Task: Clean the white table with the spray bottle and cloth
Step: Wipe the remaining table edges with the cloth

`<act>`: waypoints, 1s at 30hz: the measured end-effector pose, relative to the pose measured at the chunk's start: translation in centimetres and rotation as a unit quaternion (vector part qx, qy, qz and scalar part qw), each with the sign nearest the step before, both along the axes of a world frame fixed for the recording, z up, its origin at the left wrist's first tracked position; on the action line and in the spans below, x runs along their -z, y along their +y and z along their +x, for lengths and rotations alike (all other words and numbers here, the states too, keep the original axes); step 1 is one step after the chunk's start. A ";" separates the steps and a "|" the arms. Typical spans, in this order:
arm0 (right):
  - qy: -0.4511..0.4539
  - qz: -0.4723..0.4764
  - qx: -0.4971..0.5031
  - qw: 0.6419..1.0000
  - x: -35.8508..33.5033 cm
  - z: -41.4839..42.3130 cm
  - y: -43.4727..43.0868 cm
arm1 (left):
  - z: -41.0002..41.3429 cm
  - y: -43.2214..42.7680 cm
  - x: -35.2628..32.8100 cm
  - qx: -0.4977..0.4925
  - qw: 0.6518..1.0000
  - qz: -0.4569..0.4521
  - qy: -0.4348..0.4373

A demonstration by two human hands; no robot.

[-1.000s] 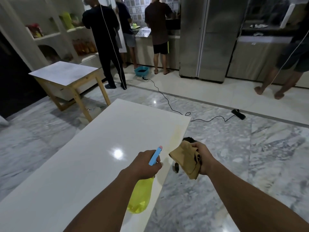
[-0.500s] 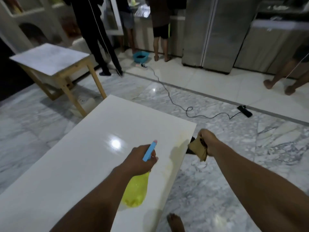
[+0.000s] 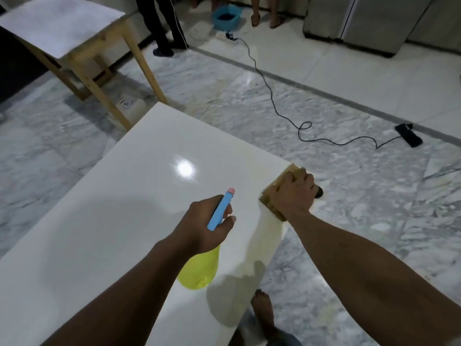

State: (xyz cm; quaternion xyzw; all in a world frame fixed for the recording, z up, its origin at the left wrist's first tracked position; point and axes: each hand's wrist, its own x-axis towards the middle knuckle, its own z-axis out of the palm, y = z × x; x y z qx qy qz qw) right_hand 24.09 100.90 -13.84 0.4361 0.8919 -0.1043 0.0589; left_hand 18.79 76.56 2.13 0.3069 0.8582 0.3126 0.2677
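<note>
With the left hand (image 3: 199, 228) wrapped round the spray bottle (image 3: 199, 270) above the white table (image 3: 112, 196), the right hand (image 3: 291, 193), clutching the cloth (image 3: 267, 199) at the table's 2 o'clock edge, should press flat and wipe toward 9 o'clock in overlapping strokes.

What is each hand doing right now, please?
Left hand: grips the spray bottle over the white table.
Right hand: holds the cloth, pressing it on the table's right edge.
</note>
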 end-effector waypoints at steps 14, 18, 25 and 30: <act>0.062 0.031 -0.039 0.997 5.6 0.2 -0.5 | 0.6 -1.7 3.2 -0.031 0.999 -0.016 -0.006; 0.083 0.045 -0.065 0.993 5.9 1.2 -1.6 | 1.1 -3.9 3.6 -0.047 0.999 -0.020 -0.012; 0.087 0.039 -0.121 0.988 5.9 4.6 -8.2 | 3.5 -8.9 2.9 -0.066 0.998 0.003 -0.024; 0.083 0.036 -0.136 0.986 5.8 7.3 -14.6 | 6.4 -14.8 2.3 -0.068 0.998 0.003 -0.012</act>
